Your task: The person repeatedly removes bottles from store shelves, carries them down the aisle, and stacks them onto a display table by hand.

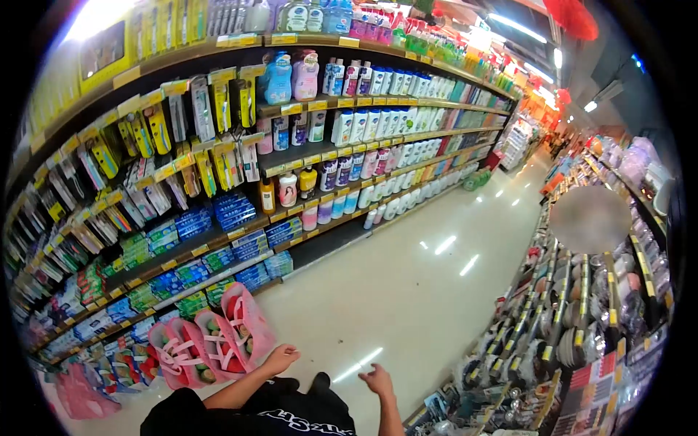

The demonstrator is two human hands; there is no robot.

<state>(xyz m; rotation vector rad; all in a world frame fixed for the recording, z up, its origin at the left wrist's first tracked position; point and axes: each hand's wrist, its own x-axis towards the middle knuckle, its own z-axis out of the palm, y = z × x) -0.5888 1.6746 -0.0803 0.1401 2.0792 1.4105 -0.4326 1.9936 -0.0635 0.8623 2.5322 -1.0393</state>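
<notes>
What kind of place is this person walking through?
Most likely a supermarket aisle. Long shelves hold rows of bottles above yellow price tags, toothpaste boxes fill lower racks, and both hands, left hand and right hand, are empty and open.

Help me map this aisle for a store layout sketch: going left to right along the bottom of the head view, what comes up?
Pink mesh pouches hanging at the shelf foot → left hand → right hand → rack of dark round pans on the aisle's other side.

Store aisle: left hand near pink packs, right hand open over floor.
</notes>
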